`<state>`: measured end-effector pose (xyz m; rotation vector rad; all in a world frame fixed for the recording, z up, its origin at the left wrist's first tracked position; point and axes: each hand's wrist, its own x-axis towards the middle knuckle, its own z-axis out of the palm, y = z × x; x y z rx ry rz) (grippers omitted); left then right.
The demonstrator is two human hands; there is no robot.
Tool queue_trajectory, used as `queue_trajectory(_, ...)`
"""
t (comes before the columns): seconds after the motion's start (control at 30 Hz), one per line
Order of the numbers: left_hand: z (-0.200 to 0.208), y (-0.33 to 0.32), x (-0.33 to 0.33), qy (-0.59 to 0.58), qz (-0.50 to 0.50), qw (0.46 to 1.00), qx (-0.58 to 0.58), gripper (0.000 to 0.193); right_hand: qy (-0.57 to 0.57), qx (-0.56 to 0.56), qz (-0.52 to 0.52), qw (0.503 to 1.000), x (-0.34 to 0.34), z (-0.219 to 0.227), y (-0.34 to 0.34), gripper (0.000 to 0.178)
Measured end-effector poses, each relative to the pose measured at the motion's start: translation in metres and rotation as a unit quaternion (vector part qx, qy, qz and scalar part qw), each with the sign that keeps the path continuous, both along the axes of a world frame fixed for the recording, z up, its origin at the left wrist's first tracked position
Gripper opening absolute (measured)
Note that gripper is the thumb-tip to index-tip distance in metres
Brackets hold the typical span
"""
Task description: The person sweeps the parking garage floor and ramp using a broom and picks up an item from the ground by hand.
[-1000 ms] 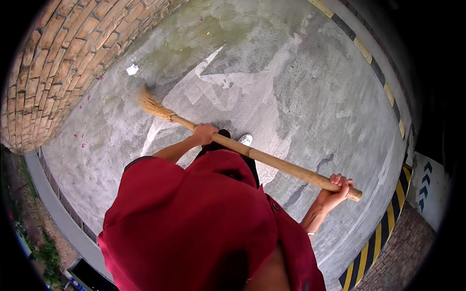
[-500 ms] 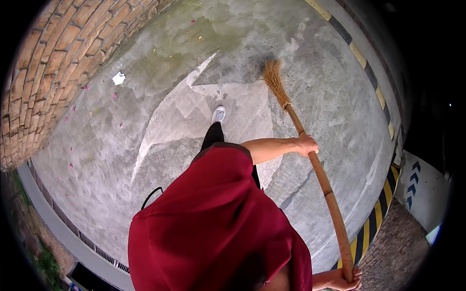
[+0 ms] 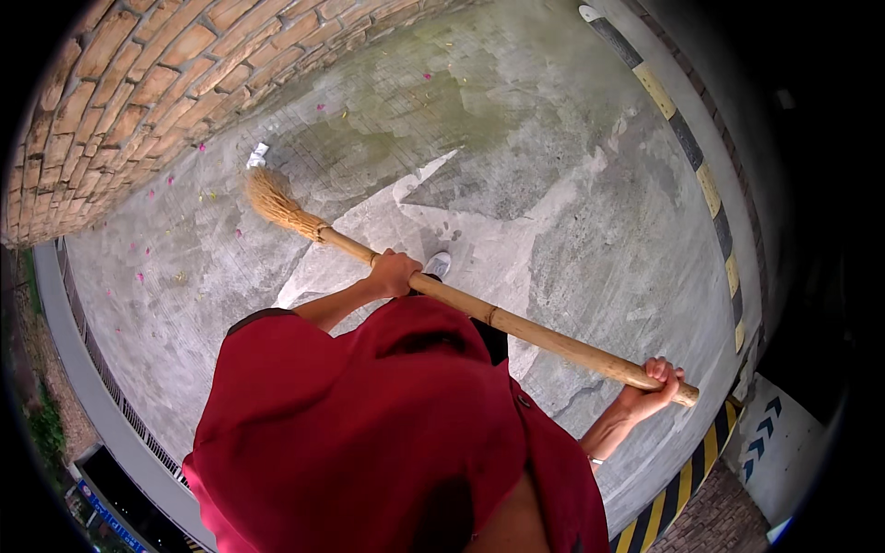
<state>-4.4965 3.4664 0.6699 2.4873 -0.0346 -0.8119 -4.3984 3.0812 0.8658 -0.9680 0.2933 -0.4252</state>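
A broom [image 3: 544, 337] with a bamboo handle and a straw head slants across in front of me, its bristles at the far left. Partway down the handle, nearer the bristles, my left hand [image 3: 395, 273] is wrapped round it. My right hand [image 3: 653, 388] grips the handle close to its butt end at the right. A crumpled white scrap [image 3: 258, 156], perhaps paper, lies on the concrete just beyond the bristle tips; whether they touch it I cannot tell.
A brick wall [image 3: 138, 92] runs along the left. Pink petals [image 3: 171, 180] and yellow bits dot the concrete floor [image 3: 590, 267] near it. A striped kerb [image 3: 687, 143] borders the right, with a yellow-black band [image 3: 678, 498] lower right. A grate [image 3: 138, 419] lies lower left.
The broom has swung from the far right over to the left, its bristles now beside the white scrap. Both hands have kept their grip, and my right hand has come up and forward.
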Motion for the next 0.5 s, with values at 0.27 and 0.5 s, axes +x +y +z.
queue_trajectory(0.27, 0.028, -0.136, 0.178, -0.259, -0.053, 0.95, -0.169, 0.014, -0.208, -0.096, -0.061, 0.972, 0.019, 0.133, -0.115, 0.012)
queue_trajectory(0.5, -0.067, -0.238, 0.358, -0.243, -0.151, 0.926, -0.245, 0.011, -0.193, -0.257, -0.219, 0.921, 0.078, 0.092, -0.066, 0.017)
